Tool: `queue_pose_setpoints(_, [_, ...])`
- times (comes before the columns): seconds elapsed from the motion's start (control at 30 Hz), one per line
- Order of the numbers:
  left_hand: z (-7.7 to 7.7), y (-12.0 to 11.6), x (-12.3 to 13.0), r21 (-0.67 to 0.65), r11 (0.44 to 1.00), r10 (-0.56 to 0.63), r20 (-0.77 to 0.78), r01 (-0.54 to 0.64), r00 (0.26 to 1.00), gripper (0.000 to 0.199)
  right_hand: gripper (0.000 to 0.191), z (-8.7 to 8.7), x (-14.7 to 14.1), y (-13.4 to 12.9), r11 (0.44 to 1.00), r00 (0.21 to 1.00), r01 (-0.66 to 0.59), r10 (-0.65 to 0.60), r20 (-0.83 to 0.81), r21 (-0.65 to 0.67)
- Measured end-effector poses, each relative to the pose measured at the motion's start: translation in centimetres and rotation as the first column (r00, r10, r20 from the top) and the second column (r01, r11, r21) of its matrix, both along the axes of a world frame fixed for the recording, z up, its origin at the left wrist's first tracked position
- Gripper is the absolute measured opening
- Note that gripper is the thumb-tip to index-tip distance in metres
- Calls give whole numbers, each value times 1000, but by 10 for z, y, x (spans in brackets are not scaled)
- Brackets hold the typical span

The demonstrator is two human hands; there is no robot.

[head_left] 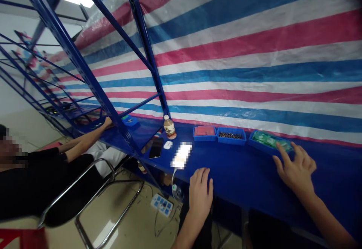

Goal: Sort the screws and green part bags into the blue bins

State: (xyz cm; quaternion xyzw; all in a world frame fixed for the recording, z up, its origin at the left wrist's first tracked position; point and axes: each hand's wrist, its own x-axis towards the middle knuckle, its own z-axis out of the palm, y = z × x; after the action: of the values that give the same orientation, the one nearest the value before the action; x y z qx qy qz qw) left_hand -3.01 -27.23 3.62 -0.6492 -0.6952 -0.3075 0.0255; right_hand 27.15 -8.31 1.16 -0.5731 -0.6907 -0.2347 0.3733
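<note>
My right hand (298,168) is open, its fingers apart, over the near right end of a blue bin (256,143) of green plastic packets (266,139). Whether a fingertip touches a packet I cannot tell. Low in the middle, my left hand (200,190) lies at the front edge of the blue table (226,169), palm down and fingers stretched out, holding nothing visible. Closest to it is a phone with a bright, blurred-out screen (182,155), which has a white cable (173,181) plugged in.
Two more blue bins hold a pink block or stack (205,131) and small dark metal parts (230,136). A drink bottle (169,127), a white case (167,145) and a dark phone (156,148) stand left. Blue rack posts (152,68), a seated person (82,143) and a power strip (161,205) are farther left.
</note>
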Motion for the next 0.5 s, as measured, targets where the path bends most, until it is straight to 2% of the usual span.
queue_pose_setpoints(0.13, [-5, -43, -5, -133, 981, -152, -75, 141, 986, 46, 50, 6, -5, -16, 999, 1000, -29, 29, -12, -13])
queue_pose_setpoints(0.27, [-12, -78, -11, -161, 961, -258, -218, 226, 941, 47, 48, 6, -12, -48, 998, 997, -57, 55, -56, -35])
queue_pose_setpoints(0.37, [-18, -100, -15, -157, 964, -253, -297, 215, 921, 51, 48, -11, -12, -80, 987, 985, -131, 119, -128, -92])
queue_pose_setpoints(0.43, [-24, -115, -14, -157, 973, -215, -336, 170, 917, 57, 52, -28, -11, -103, 967, 964, -212, 183, -193, -143])
queue_pose_setpoints(0.5, [-30, -130, -11, -160, 980, -169, -368, 117, 914, 62, 59, -44, -9, -128, 949, 952, -245, 196, -235, -201])
